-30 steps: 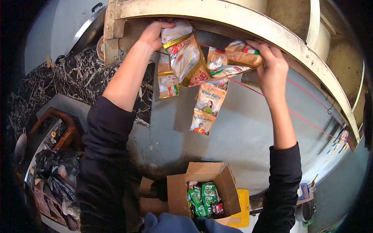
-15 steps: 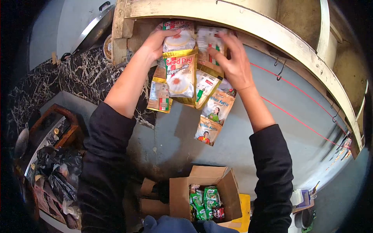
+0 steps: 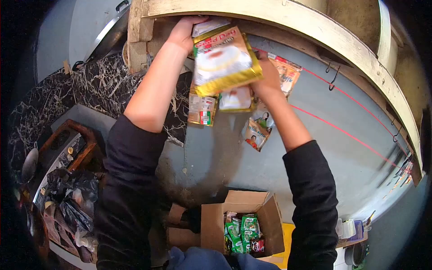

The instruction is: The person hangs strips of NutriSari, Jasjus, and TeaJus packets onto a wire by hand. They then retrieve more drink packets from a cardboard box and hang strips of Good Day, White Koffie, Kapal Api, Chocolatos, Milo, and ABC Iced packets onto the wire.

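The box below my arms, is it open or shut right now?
Open: the box shows green packets inside, with nothing closed over them.

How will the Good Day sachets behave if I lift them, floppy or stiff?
Probably floppy: the Good Day sachets look thin and soft-walled, and they hang at different angles. They're likely light for their size, since they look like flat packets. The shiny wrapping with gold edging may be a bit slippery.
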`<action>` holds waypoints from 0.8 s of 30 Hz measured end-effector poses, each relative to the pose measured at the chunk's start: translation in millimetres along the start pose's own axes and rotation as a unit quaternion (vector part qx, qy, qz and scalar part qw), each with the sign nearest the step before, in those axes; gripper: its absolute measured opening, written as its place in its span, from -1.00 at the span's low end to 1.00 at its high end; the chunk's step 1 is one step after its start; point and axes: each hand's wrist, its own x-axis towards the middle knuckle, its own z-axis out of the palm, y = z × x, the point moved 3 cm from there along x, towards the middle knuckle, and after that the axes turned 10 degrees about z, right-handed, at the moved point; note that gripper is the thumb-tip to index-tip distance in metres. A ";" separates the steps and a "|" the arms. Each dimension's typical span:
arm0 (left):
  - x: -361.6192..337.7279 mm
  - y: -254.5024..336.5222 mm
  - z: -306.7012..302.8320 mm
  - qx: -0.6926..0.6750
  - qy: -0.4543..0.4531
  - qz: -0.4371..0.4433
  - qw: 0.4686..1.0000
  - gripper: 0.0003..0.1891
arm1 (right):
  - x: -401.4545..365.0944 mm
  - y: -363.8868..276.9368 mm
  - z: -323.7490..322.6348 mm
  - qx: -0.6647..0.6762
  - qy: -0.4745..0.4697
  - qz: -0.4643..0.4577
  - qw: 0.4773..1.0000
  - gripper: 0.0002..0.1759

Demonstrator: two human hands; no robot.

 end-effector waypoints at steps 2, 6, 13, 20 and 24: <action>3.6 -4.4 4.0 -0.026 -0.004 -0.023 0.999 -0.79 | -2.7 5.1 9.7 -0.036 -0.070 0.013 0.997 -0.67; 11.3 -9.2 9.3 -0.005 0.069 -0.021 0.997 -0.78 | -2.4 25.0 3.7 0.099 -0.318 0.080 0.939 -0.68; 13.6 -3.7 28.0 -0.034 0.022 0.091 0.995 -0.71 | -46.5 -10.3 -62.4 0.464 -0.157 -0.048 0.870 -0.62; 15.4 -8.1 30.9 -0.014 0.030 -0.009 0.999 -0.74 | -22.7 -21.7 -58.9 0.024 0.112 0.070 0.991 -0.60; 17.2 -11.7 28.7 0.002 0.044 -0.058 0.997 -0.76 | -6.1 -17.5 -38.8 -0.121 0.067 0.128 0.982 -0.76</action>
